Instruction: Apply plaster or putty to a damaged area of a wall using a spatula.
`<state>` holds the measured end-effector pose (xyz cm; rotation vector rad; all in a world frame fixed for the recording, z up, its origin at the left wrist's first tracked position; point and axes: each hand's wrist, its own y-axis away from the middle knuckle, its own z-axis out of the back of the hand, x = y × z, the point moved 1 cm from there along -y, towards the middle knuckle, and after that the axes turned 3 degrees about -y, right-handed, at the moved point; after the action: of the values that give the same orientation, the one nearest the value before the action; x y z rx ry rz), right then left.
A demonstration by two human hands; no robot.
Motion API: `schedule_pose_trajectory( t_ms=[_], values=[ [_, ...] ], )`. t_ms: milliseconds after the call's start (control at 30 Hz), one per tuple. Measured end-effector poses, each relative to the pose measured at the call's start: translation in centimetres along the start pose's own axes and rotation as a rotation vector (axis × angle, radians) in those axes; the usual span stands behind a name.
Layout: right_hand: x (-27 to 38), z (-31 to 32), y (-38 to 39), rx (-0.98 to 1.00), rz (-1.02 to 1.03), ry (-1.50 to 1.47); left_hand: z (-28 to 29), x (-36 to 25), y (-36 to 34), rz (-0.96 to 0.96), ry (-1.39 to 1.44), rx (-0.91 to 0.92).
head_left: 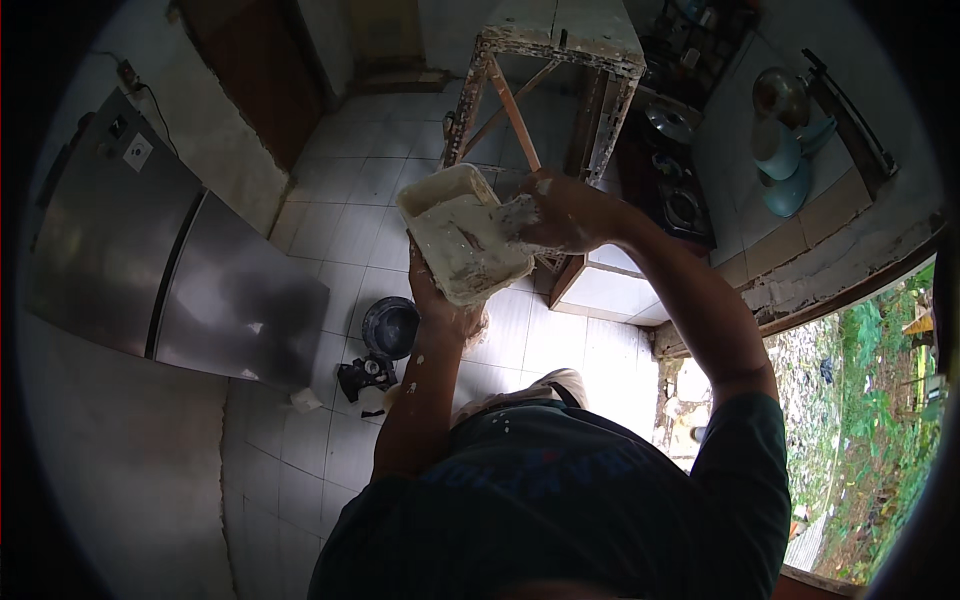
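“Much tiled flr (350, 235). Biggest thing on it?”
“Grey fridge (240, 300), L side. Then a paint-spattered stand (600, 30), top ctr.”
“And the tub (445, 190)?”
“Whitish rect. one, pasty stuff (455, 237) inside, tilted, held up mid-view, near side of stand. Smaller: dark basin (391, 328), on flr, lower L of tub.”
“Hands?”
“L hand (428, 290) hooked under tub's L side, holding it, fingers mostly hidden. R hand (570, 215) closed round a scraper (514, 214), blade over tub's R edge; can't tell if touching.”
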<state>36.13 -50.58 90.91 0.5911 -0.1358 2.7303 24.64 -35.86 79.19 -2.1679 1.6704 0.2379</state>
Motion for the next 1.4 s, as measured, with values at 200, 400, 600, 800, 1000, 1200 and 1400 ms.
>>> schedule_pose_trajectory(
  t_ms=[200, 400, 600, 800, 1000, 1200, 1400],
  values=[
    [-1.8, -1.8, -1.0, -0.16, 0.215, 0.167, -1.6, -0.6, -0.1, -0.024, 0.025, -0.031],
    [1.0, -1.0, -1.6, -0.138, 0.073, 0.069, -1.6, -0.8, 0.4, -0.037, -0.025, 0.058],
    [0.3, -0.1, -2.8, -0.142, -0.143, -0.14, -0.7, -2.0, 0.7, 0.014, 0.055, -0.069],
    [1.7, -2.1, -2.3, -0.234, 0.074, -0.008, -1.9, -2.6, 0.9, 0.0, 0.067, 0.11],
    [1.3, -1.4, -2.6, -0.25, -0.105, 0.016, -1.7, -2.5, 0.8, 0.015, 0.052, 0.127],
    [1.9, -2.3, -1.9, -0.223, 0.005, -0.186, -2.4, -2.3, 1.5, 0.008, 0.101, 0.243],
    [2.3, -0.6, -1.6, -0.238, -0.147, 0.073, -1.6, -2.4, 1.5, 0.028, 0.079, 0.116]
  ],
)
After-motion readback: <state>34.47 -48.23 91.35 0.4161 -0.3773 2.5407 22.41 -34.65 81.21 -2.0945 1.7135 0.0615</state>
